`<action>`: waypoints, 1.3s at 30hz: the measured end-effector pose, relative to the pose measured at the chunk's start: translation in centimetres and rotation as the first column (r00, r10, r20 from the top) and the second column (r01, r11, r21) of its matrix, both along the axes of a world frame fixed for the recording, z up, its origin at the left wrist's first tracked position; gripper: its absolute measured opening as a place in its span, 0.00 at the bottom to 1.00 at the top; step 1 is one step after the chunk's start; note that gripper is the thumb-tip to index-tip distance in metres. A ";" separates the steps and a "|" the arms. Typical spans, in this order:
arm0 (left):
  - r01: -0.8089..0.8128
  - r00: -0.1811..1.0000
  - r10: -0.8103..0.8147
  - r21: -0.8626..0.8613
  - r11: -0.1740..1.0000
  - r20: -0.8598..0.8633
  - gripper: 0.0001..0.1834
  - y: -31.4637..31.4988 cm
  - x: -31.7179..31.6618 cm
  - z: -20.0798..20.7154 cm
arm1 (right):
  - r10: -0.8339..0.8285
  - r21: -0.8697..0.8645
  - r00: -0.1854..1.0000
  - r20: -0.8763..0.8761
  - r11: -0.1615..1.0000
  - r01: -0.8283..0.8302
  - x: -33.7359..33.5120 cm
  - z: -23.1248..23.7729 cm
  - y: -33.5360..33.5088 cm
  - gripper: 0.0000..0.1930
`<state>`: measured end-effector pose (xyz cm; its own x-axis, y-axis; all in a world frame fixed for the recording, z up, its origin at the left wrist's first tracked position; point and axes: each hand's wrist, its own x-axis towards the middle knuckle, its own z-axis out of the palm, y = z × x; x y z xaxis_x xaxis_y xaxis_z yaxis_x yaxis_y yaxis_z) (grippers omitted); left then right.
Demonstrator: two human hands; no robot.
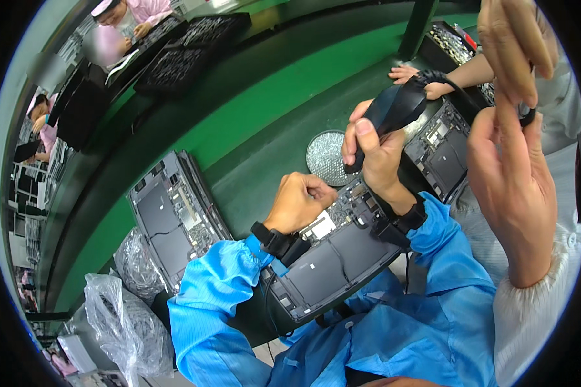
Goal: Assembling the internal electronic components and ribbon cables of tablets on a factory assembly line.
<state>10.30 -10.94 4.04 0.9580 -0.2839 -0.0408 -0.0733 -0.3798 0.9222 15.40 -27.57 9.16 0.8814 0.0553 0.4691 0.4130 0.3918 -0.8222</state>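
Black handheld tool (397, 103) over the far edge of the open laptop base (332, 261); long axis slants, narrow end near-left, thick end far-right. Right hand (379, 151) raised, clamped round it. Left hand (300, 203) low over the board, fingers curled together; cannot tell if gripping anything. Count: one round dish (332, 158) beyond, one left-hand laptop (161, 216) face up, two clear bags (122, 322) near-left.

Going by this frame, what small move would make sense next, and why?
Probably easing the black tool over the open laptop, near the left hand. The right hand grips it with its lower end by the round dish and the laptop's edge, while the left fingers curl over the exposed circuit board. Whether they hold anything is hidden.
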 end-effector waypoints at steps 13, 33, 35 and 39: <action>0.017 1.000 -0.017 -0.011 1.000 0.015 0.08 0.0 0.1 0.0 | -0.050 0.023 0.998 -0.025 0.998 0.051 0.5 0.3 -0.5 0.09; 0.046 0.998 -0.047 -0.023 0.999 -0.048 0.07 -0.4 0.2 0.0 | -0.075 -0.097 0.997 -0.036 0.993 0.071 -0.6 1.6 -2.2 0.09; -0.003 0.999 0.002 -0.006 1.000 -0.047 0.07 1.0 -0.5 -0.3 | 0.001 -0.082 1.000 -0.028 0.997 -0.004 -0.6 1.8 -0.6 0.10; 0.088 0.993 -0.089 -0.010 0.996 -0.083 0.10 -1.1 1.1 -0.4 | -0.051 -0.069 0.999 0.008 0.996 0.052 -1.1 2.1 -3.7 0.12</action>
<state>11.37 -12.04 3.61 0.9225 -0.3679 -0.1170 -0.0295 -0.3692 0.9289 14.29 -31.31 11.22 0.8811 0.0426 0.4711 0.4362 0.3120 -0.8440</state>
